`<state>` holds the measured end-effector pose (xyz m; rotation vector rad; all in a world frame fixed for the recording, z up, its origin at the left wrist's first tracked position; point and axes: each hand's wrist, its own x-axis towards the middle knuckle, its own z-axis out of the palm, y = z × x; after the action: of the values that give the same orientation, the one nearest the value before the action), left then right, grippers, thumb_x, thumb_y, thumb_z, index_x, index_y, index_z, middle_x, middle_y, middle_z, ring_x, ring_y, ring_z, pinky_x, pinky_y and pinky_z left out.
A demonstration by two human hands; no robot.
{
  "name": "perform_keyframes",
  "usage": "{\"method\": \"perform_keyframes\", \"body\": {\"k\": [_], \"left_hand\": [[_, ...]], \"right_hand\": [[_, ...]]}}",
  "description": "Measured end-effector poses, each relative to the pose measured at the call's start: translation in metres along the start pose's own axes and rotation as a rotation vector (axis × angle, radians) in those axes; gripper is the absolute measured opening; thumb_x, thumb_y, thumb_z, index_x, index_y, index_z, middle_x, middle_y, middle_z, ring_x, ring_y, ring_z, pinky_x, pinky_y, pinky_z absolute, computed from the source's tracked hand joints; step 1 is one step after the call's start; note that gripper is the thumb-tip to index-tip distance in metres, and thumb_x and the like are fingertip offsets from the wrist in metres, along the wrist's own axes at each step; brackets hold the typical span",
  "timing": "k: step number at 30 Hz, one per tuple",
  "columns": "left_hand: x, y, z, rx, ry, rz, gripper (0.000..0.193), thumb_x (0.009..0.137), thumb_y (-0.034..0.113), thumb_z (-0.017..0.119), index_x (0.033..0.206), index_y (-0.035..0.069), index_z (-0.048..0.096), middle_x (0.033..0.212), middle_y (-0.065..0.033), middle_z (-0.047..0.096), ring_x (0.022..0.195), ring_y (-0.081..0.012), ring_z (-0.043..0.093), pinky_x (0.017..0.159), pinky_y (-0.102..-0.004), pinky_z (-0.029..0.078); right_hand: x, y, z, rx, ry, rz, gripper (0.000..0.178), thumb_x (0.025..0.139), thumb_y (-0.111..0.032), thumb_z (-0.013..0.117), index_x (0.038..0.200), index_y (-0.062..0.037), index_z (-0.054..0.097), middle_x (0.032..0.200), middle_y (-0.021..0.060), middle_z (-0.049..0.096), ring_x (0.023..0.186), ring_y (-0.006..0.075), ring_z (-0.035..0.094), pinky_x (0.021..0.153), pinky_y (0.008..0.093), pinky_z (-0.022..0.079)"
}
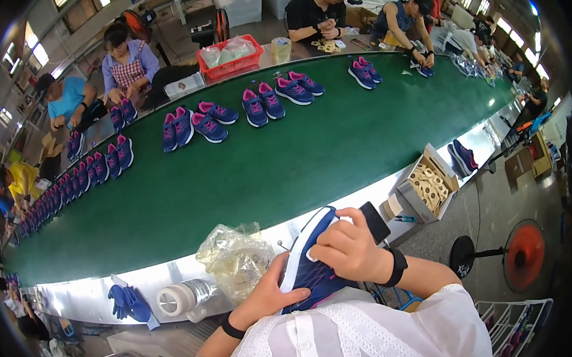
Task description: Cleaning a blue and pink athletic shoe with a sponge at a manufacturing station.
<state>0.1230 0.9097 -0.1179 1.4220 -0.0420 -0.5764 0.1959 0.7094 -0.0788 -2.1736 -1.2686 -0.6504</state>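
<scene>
Left hand [271, 294] closed around the shoe [313, 278], thumb across its upper; right hand [349, 245] curled, apparently pinching a small white piece [311, 255] against it; shoe held tilted before the body, at the near edge of the surface [150, 276]; step judged to be cleaning or touching-up; next move likely calls for steady left support, light right strokes; finished-looking pairs [254, 109] stand on the belt [266, 173].

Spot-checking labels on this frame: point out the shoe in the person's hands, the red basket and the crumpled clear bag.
Held shoe [314, 276], head view: navy side of the upper.
Red basket [231, 66], head view: near wall.
Crumpled clear bag [236, 257], head view: middle of the plastic.
</scene>
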Motion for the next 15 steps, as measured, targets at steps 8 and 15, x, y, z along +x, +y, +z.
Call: {"method": "perform_keyframes", "body": {"k": [8,15], "left_hand": [[0.0,0.005,0.0,0.016,-0.01,-0.024,0.082,0.075,0.019,0.078,0.138,-0.004,0.03,0.13,-0.0157,0.046,0.122,-0.0216,0.044,0.104,-0.0334,0.034],[0.005,0.004,0.0,0.008,-0.017,-0.017,0.082,0.074,0.018,0.078,0.138,-0.005,0.03,0.131,-0.0154,0.046,0.121,-0.0213,0.045,0.104,-0.0332,0.034]], "right_hand": [[0.006,0.006,0.001,-0.007,0.013,-0.003,0.012,0.069,-0.004,0.062,0.075,-0.0145,0.062,0.075,-0.0025,0.059,0.069,0.0162,0.055,0.09,0.0462,0.038],[0.01,0.006,-0.001,0.002,-0.045,-0.051,0.011,0.073,-0.007,0.058,0.078,-0.0147,0.063,0.078,-0.0021,0.058,0.073,0.016,0.056,0.094,0.0453,0.036]]}}
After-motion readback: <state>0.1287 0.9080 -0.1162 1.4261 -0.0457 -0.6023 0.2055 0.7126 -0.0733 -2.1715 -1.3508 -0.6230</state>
